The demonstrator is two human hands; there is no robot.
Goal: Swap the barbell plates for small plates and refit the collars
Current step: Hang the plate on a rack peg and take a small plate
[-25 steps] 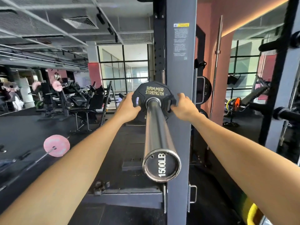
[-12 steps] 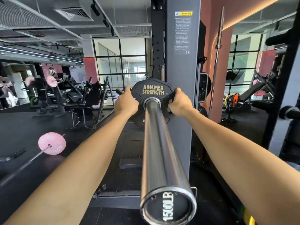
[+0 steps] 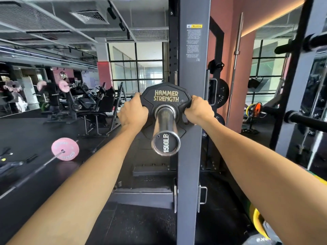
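On the dark floor (image 3: 26, 131) at the far left lies a second bar carrying a pink plate (image 3: 65, 149), standing on edge well apart from the rack. Nearer the middle, the left hand (image 3: 133, 112) grips the left edge of the black plate (image 3: 166, 101), its fingers curled round the rim and out of sight behind it. That plate is small, many-sided rather than round, matt black, with "HAMMER STRENGTH" in gold letters across its upper face (the lower half is largely hidden by the bar). It sits on the barbell sleeve (image 3: 165, 126), a bright steel tube pointing toward the camera, whose end cap reads "1500LB". The right hand (image 3: 199, 109) holds the plate's right edge, thumb on the front face and fingers wrapped behind. Just behind and right stands the grey rack upright (image 3: 192, 71), bearing a warning label.
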